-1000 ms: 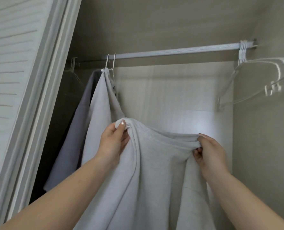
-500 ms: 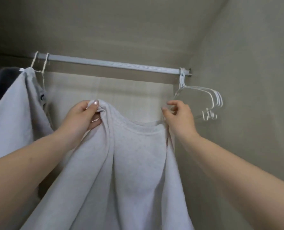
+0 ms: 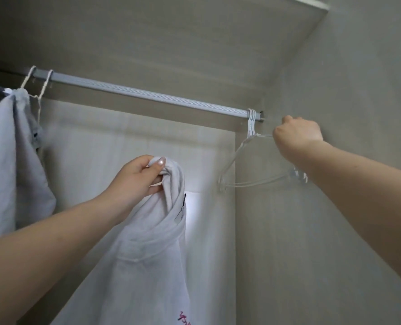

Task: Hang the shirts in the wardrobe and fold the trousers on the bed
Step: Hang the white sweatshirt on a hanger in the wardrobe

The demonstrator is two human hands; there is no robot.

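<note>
With our left hand (image 3: 133,181) we pinch the bunched collar of the pale grey cotton shirt (image 3: 148,254), hanging below the silver metal rail (image 3: 148,96). Our right hand (image 3: 297,134) curls round the top of the white wire hangers (image 3: 248,165) at the rail's right end. Because those hangers are nested, we risk pulling several off together, or tangling them.
</note>
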